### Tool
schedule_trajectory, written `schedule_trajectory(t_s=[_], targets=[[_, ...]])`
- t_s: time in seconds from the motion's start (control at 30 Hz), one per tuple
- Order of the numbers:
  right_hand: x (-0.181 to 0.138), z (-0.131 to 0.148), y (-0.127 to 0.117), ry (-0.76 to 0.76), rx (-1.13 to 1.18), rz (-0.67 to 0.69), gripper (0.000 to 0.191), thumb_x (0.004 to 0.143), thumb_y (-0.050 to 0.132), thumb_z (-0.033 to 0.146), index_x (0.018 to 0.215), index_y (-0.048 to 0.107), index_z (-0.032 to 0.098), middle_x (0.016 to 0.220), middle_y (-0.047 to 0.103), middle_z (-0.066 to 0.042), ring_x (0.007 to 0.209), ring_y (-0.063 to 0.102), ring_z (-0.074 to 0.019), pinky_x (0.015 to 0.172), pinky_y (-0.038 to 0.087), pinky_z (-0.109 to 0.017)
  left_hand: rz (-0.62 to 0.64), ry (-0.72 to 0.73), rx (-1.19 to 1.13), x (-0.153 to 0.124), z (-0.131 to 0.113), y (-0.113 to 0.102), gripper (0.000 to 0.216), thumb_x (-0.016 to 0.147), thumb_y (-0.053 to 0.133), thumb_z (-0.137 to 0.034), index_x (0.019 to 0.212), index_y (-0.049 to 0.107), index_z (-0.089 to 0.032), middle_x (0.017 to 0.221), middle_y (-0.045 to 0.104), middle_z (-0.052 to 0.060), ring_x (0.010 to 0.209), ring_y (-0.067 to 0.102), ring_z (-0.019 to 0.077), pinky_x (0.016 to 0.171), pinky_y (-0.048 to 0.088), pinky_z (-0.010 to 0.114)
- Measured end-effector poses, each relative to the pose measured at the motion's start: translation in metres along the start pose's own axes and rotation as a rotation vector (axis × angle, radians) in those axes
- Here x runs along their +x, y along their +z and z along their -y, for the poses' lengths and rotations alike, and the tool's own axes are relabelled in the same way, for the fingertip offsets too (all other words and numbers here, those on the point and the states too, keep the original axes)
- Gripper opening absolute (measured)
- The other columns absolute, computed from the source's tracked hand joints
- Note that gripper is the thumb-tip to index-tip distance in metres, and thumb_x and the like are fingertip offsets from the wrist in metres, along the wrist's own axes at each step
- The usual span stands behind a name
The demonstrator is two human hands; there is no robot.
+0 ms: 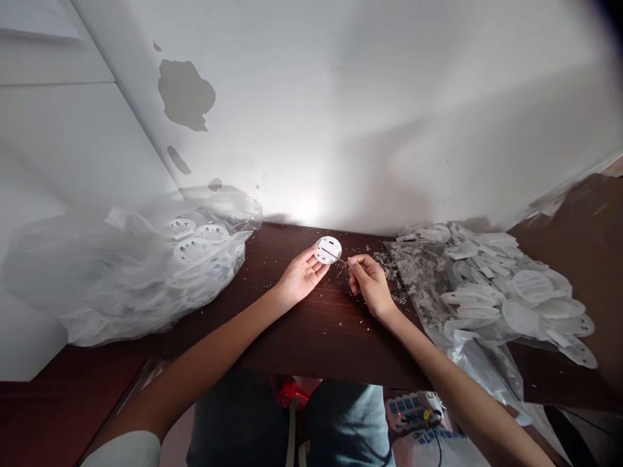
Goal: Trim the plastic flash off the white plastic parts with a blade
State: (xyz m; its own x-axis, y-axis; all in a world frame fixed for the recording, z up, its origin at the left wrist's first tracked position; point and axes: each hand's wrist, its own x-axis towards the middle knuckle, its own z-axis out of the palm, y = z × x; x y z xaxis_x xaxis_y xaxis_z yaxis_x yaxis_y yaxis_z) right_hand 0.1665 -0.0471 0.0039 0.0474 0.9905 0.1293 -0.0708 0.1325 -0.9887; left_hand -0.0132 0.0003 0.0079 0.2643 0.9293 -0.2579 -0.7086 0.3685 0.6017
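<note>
Above the dark tabletop (321, 350), my left hand (302, 276) grips a small white plastic disc (329, 246) by its left and lower edge. Several slots show in the disc's upward face. My right hand (370, 285) is closed around a thin, rod-like tool (342, 261), whose exact kind I cannot make out. The tool points left, and its far end lies at or over the disc's face; whether it touches is unclear. Tiny white plastic scraps (389, 266) are strewn over the table, thickest to the right of my right hand.
On the left sits a large clear plastic bag (146, 285) full of white slotted discs. A heap of white plastic pieces (530, 285) lies on clear plastic at the right, beside a brown cardboard surface (579, 227). A white wall (302, 117) rises behind. Below the table is a power strip (413, 410).
</note>
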Motion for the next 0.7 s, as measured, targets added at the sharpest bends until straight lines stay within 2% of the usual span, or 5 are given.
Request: schedule_trajectory(t_s=[0.4,0.7], targets=[[0.001,-0.006,0.001,0.048,0.154,-0.003,0.034,0.092,0.073,0.054,0.091,0.059,0.024,0.059,0.05,0.008,0.041,0.039,-0.0069,0.04,0.028,-0.022,-0.002,-0.024,-0.004,0.0,0.0,0.0,0.015,0.091,0.075,-0.022,0.106,0.074,-0.022,0.13,0.075,0.01,0.125,0.069,0.0225,0.105,0.058,0.032],[0.002,-0.013,0.003,0.049,0.203,-0.032,0.036,0.09,0.075,0.055,0.093,0.06,0.022,0.06,0.051,0.008,0.042,0.041,-0.0065,0.04,0.032,-0.02,0.002,-0.051,-0.022,-0.003,-0.003,0.004,0.016,0.094,0.073,-0.019,0.109,0.074,-0.019,0.132,0.074,0.01,0.121,0.071,0.0209,0.101,0.059,0.03]])
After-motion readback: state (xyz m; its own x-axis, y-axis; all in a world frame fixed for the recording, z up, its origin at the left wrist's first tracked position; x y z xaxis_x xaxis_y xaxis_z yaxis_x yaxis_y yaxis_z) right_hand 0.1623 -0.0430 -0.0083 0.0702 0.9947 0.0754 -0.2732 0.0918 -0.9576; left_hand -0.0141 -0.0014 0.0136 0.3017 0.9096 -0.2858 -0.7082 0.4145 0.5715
